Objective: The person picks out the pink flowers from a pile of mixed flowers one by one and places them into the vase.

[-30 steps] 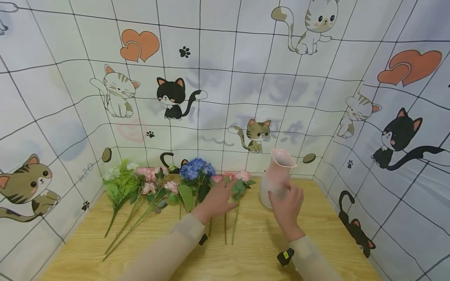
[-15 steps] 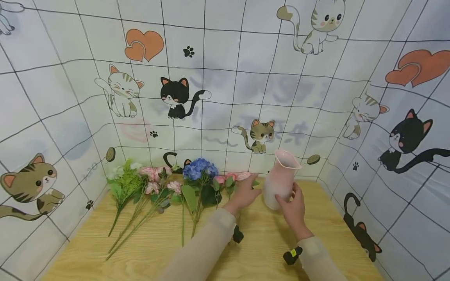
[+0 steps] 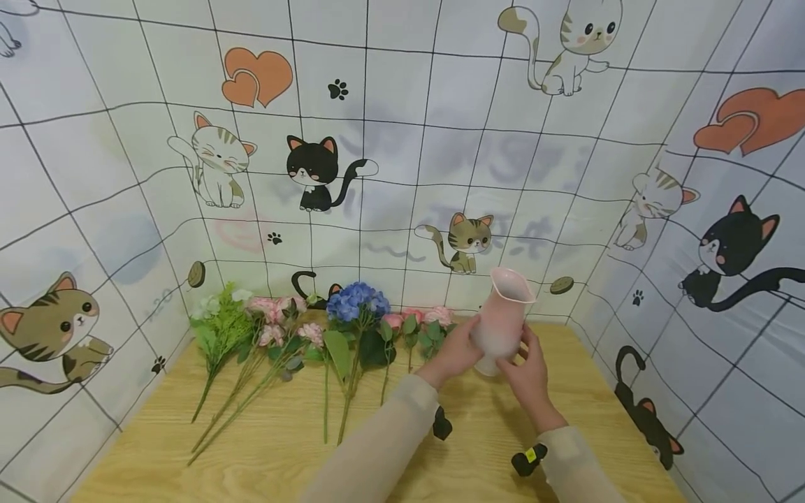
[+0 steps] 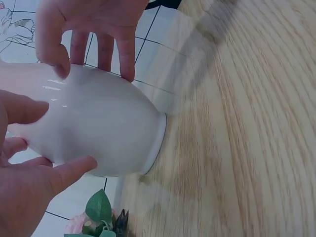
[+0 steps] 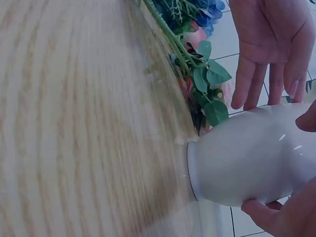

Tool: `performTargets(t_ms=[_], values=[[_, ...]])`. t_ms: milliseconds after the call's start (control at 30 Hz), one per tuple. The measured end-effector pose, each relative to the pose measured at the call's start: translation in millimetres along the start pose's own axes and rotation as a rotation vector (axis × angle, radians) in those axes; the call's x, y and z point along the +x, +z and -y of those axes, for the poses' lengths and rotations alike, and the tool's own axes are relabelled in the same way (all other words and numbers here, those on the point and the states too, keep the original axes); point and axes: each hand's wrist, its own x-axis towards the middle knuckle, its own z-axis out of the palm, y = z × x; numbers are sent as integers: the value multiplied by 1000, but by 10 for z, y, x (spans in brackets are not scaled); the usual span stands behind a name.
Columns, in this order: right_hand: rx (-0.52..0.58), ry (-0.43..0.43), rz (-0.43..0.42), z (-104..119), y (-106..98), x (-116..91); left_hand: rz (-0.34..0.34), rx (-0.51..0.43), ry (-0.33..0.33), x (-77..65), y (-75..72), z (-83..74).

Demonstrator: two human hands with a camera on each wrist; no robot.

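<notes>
A pink-to-white vase (image 3: 505, 318) with a flared, wavy rim stands upright at the back right of the wooden table. My left hand (image 3: 454, 351) holds its left side, thumb and fingers spread around the body. On the opposite side my right hand (image 3: 530, 377) grips the vase, with the thumb in front and fingers behind. Both wrist views show the smooth white lower body and narrow foot close to the tabletop; whether the foot touches the wood I cannot tell.
Artificial flowers lie in a row left of the vase: white blooms with greenery (image 3: 220, 328), pink stems (image 3: 272, 314), a blue hydrangea (image 3: 358, 302) and pink roses (image 3: 437, 316). A cat-printed cloth (image 3: 402, 161) encloses the table (image 3: 264, 461) at the back and sides.
My left hand has moved right from above the pink roses to the vase's left side and now holds it. My right hand has stayed at the vase's right side.
</notes>
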Motion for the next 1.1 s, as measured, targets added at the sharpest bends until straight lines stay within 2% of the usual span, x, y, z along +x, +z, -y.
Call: performTargets(t_ms=[167,233,433,600,733,867,967,1100], values=[[-49,-30,-18,-2,-16,-63,-7,39,53,-33,-2,28],[-65,-29,-26,-16,-29,-78,-16,35,53,-65,-11,29],[-80,-21,-27,-49,-96,-98,-56,-33,46,-184,-35,21],[-53,-35,-9,-73,-164,-109,-98,-51,69,-297,-44,39],[-51,-41,9,-103,-220,-151,-131,-56,93,-342,-13,52],[-56,-46,41,-86,-270,-221,-150,-75,77,-372,20,39],[-64,-41,67,-59,-296,-261,-146,-42,62,-395,18,22],[-75,-44,87,-32,-319,-283,-114,-9,75,-389,-22,19]])
